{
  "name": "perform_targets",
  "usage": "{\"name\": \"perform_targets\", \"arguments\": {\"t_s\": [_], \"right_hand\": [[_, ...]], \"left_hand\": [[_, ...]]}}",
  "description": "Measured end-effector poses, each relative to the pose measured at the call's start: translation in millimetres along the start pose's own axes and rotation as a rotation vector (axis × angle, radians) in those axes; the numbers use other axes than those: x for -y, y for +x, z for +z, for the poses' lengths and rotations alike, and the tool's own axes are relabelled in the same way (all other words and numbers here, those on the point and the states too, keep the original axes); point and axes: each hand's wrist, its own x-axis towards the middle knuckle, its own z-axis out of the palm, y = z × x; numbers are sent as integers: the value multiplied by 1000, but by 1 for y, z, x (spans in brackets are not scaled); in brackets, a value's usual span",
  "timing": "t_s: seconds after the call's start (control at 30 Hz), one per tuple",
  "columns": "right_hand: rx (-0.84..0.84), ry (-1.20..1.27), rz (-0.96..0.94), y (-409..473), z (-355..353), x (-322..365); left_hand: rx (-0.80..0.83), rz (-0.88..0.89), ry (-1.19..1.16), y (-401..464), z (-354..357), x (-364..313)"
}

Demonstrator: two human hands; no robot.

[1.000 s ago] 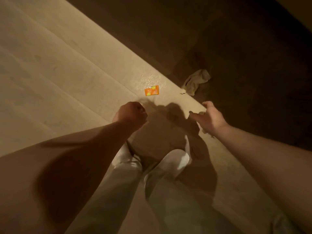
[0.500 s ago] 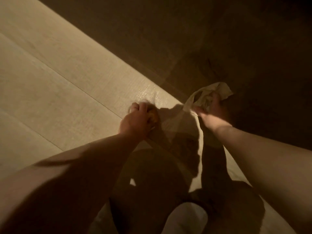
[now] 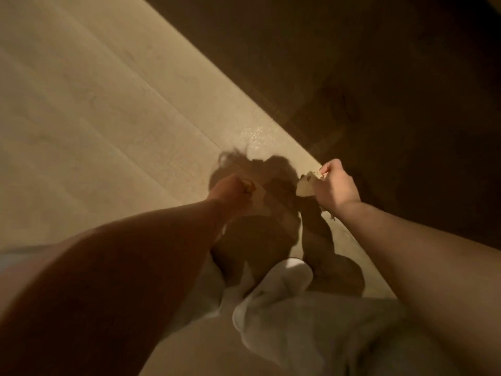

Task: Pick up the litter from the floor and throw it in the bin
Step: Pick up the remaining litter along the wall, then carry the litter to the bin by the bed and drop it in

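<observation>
My left hand (image 3: 230, 189) is fisted around an orange wrapper (image 3: 249, 187); my right hand (image 3: 334, 185) clutches crumpled tissue (image 3: 305, 185) at one o'clock. The tissue's loose tail could tear or slip free if my grip slackens.

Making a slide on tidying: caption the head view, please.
Both hands closed on litter: left hand on orange wrapper, right hand on crumpled tissue.

The floor (image 3: 108, 118) is pale beige with a faint wood grain, turning dark brown from 12 to 3 o'clock; a sliver of orange wrapper (image 3: 248, 186) shows at centre, a cream tissue (image 3: 306, 185) just right of it, white trousers (image 3: 284, 294) at 6 o'clock
</observation>
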Motion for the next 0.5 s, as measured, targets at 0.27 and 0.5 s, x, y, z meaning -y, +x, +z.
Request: {"name": "perform_targets", "arguments": {"t_s": [0.27, 0.5], "right_hand": [[129, 154, -9, -236, -88, 76], [248, 65, -168, -434, -157, 138]], "left_hand": [[-103, -201, -124, -238, -119, -27], [-267, -268, -715, -443, -203, -34]]}}
